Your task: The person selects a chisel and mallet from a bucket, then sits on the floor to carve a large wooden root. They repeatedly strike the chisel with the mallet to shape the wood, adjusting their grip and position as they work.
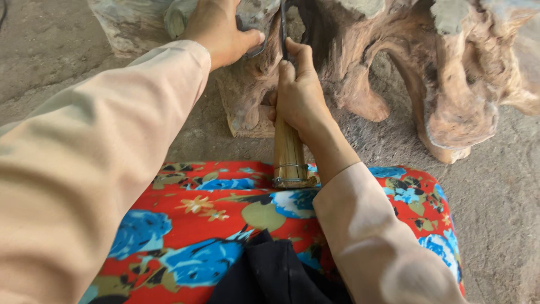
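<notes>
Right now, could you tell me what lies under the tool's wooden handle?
Under the wooden handle: red floral cloth and bare ground. The right hand covers its upper part.
</notes>
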Available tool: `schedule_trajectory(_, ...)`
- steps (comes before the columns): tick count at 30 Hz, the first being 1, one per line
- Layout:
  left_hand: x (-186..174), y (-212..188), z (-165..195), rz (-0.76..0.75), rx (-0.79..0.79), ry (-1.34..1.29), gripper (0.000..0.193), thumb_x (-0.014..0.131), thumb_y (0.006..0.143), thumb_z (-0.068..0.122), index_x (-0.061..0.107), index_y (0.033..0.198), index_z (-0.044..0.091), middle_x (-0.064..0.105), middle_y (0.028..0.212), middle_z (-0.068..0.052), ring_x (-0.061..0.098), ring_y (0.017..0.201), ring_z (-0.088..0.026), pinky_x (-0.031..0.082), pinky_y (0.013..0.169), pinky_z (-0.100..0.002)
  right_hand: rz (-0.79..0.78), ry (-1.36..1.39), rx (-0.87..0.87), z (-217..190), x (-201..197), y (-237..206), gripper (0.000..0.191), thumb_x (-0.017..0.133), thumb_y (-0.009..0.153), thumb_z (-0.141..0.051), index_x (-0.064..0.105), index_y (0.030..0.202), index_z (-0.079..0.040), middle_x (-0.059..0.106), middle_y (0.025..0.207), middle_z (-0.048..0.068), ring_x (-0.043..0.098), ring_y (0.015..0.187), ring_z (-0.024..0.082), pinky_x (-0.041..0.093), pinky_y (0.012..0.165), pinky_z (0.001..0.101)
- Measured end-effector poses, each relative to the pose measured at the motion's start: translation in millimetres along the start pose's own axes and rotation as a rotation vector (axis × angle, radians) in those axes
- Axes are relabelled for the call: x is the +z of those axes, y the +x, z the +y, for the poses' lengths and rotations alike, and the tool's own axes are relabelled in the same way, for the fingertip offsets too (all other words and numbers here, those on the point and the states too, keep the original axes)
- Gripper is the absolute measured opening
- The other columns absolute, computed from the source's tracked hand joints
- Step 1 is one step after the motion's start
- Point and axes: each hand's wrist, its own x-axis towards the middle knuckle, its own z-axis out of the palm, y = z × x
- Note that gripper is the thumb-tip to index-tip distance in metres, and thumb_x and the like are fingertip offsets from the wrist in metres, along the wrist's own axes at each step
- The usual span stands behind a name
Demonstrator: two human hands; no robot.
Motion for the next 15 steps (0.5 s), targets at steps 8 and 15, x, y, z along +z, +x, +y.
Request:
schedule_trajectory(8,-20,0,26,-0.022,-0.106,0.033,0.073,0.087,0.078,0.045,0.064,0.123,-0.009,0.070,0.111,-0.029,0.069,0.104,-0.039,0.053,0.092,-0.044,-0.023,0.013,0.016,-35,-8,10,0.041,0.043,0.104,-0.021,0.040,0.145,-0.015,0.054,0.067,0.006,0.054,0.044,0.016,0.049,0.038,0.0352)
schedule_trajectory(15,-24,0,43,-0.064,-0.217,0.056,0.064,0.086,0.078,0.047,0.068,0.110,-0.005,0.072,0.103,-0.028,0.071,0.100,-0.040,0.055,0.091,-0.045,-0.022,-0.087,0.036,-34,-13,2,0.041,0.045,0.104,-0.023,0.042,0.144,-0.015,0.055,0.066,0.005,0.055,0.045,0.015,0.052,0.040,0.0350)
